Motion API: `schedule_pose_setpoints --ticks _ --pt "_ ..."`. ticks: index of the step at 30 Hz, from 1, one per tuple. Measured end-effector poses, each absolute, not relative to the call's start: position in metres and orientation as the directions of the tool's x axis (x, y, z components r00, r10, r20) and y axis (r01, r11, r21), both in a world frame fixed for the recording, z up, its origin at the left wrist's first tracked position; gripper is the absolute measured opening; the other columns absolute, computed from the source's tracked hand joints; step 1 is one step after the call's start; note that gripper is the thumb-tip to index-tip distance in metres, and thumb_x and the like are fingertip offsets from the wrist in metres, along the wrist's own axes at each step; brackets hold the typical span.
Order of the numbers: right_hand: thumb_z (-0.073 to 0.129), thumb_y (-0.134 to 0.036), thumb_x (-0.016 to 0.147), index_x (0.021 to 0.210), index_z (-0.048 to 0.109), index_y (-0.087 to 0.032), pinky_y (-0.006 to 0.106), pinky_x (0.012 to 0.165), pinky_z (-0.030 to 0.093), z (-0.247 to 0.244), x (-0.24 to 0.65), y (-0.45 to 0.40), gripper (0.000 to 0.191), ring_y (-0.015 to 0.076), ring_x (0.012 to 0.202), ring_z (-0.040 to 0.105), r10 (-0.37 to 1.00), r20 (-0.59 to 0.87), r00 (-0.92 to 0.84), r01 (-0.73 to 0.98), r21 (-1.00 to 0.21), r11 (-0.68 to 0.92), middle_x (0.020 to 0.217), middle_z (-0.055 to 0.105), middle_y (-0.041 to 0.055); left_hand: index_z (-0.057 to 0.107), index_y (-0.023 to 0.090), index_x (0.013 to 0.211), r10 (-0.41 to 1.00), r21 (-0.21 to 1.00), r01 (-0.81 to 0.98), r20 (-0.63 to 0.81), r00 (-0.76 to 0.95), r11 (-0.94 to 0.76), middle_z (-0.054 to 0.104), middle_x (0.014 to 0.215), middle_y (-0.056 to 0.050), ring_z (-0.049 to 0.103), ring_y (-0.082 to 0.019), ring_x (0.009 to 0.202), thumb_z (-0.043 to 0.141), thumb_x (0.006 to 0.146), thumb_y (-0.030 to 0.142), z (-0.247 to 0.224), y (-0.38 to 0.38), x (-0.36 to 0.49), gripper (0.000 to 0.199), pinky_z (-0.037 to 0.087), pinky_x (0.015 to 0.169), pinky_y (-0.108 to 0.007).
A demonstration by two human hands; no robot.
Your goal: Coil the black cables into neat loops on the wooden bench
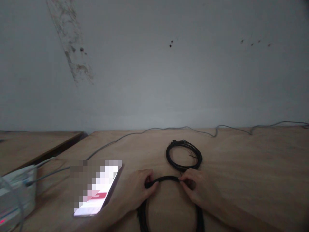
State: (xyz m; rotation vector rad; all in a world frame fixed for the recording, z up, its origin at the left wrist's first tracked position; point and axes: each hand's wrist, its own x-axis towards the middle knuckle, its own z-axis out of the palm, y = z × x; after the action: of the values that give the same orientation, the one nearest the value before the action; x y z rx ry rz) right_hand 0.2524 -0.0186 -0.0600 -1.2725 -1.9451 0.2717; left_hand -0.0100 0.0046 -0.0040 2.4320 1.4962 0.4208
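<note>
A coil of black cable (166,178) lies low in the view, its lower part cut off by the bottom edge. On its upper left, my left hand (138,187) is closed, thumb and fingers wrapped round the strands. Across from it, my right hand (196,185) pinches the same coil at the upper right between thumb and fingertips. Just beyond my right hand, a second black cable coil (170,161) rests on the wooden table (145,148), with a thin loose end inside its ring.
Left of my hands lies a phone (96,206) with a lit, partly pixelated screen. A white box with cables (29,187) stands at the far left. A grey cable (135,133) runs along the table's back near the stained wall (154,80). A gap (60,148) separates two tabletops.
</note>
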Motion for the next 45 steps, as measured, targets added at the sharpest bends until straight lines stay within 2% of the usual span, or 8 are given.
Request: schedule_pose_setpoints --ticks 9,15,20,28,31,35,39,45 --pt "0.063 -0.014 0.088 0.085 0.072 -0.022 0.035 0.082 0.055 -0.064 0.253 -0.015 0.013 0.0218 0.086 0.071 0.861 0.462 -0.215 0.685 -0.556 0.47 0.09 0.076 0.0034 0.057 0.021 0.079 0.892 0.371 0.812 0.141 0.43 -0.45 0.065 0.078 0.001 0.056 -0.019 0.072 0.058 0.09 0.044 -0.012 0.008 -0.014 0.026 0.03 0.062 -0.029" --pt "0.057 -0.017 0.092 0.117 0.071 -0.023 0.038 0.09 0.057 -0.068 0.25 -0.015 0.029 0.0224 0.093 0.073 0.858 0.487 -0.16 0.653 -0.6 0.462 0.106 0.077 0.0057 0.057 0.021 0.078 0.891 0.366 0.815 0.134 0.433 -0.45 0.065 0.078 0.0 0.055 -0.019 0.072 0.059 0.09 0.045 -0.012 0.008 -0.014 0.027 0.03 0.063 -0.029" --pt "0.06 -0.021 0.091 0.101 0.079 -0.026 0.043 0.094 0.054 -0.061 0.254 -0.014 0.022 0.0254 0.096 0.073 0.918 0.379 -0.117 0.661 -0.66 0.357 0.104 0.079 0.0046 0.057 0.021 0.078 0.891 0.363 0.815 0.126 0.436 -0.451 0.064 0.078 0.0 0.055 -0.018 0.072 0.059 0.089 0.044 -0.009 0.008 -0.013 0.026 0.031 0.063 -0.029" --pt "0.06 -0.02 0.09 0.089 0.076 -0.027 0.034 0.082 0.053 -0.055 0.263 -0.011 0.017 0.0213 0.089 0.07 0.901 0.371 -0.224 0.562 -0.706 0.43 0.093 0.077 0.0012 0.057 0.021 0.076 0.889 0.383 0.805 0.127 0.44 -0.453 0.065 0.078 0.0 0.055 -0.018 0.072 0.058 0.089 0.045 -0.008 0.007 -0.012 0.028 0.032 0.063 -0.028" --pt "0.062 -0.019 0.09 0.09 0.076 -0.026 0.033 0.084 0.053 -0.057 0.264 -0.008 0.016 0.0209 0.091 0.069 0.901 0.356 -0.246 0.511 -0.743 0.433 0.094 0.076 0.0013 0.057 0.021 0.076 0.887 0.394 0.799 0.122 0.445 -0.455 0.065 0.077 0.0 0.055 -0.018 0.071 0.058 0.089 0.045 -0.009 0.007 -0.013 0.027 0.032 0.063 -0.028" --pt "0.062 -0.025 0.093 0.103 0.077 -0.025 0.032 0.081 0.055 -0.054 0.267 -0.007 0.019 0.0213 0.091 0.07 0.923 0.276 -0.27 0.406 -0.836 0.369 0.098 0.075 0.0042 0.059 0.021 0.078 0.89 0.39 0.803 0.124 0.439 -0.451 0.065 0.078 0.0 0.056 -0.018 0.072 0.059 0.089 0.046 -0.011 0.008 -0.014 0.027 0.031 0.063 -0.029" --pt "0.059 -0.025 0.093 0.096 0.079 -0.023 0.031 0.078 0.054 -0.047 0.27 -0.007 0.02 0.021 0.088 0.069 0.886 0.292 -0.36 0.379 -0.822 0.425 0.093 0.074 0.0058 0.059 0.021 0.078 0.892 0.396 0.802 0.126 0.435 -0.447 0.065 0.079 0.0 0.056 -0.018 0.073 0.059 0.088 0.046 -0.011 0.007 -0.014 0.027 0.031 0.063 -0.028" --pt "0.057 -0.011 0.084 0.087 0.077 -0.022 0.031 0.077 0.054 -0.045 0.273 -0.008 0.023 0.0204 0.086 0.069 0.885 0.308 -0.35 0.42 -0.792 0.442 0.09 0.073 0.005 0.058 0.021 0.077 0.889 0.389 0.802 0.138 0.437 -0.454 0.064 0.077 0.001 0.055 -0.018 0.071 0.06 0.089 0.045 -0.012 0.008 -0.014 0.026 0.031 0.062 -0.029"
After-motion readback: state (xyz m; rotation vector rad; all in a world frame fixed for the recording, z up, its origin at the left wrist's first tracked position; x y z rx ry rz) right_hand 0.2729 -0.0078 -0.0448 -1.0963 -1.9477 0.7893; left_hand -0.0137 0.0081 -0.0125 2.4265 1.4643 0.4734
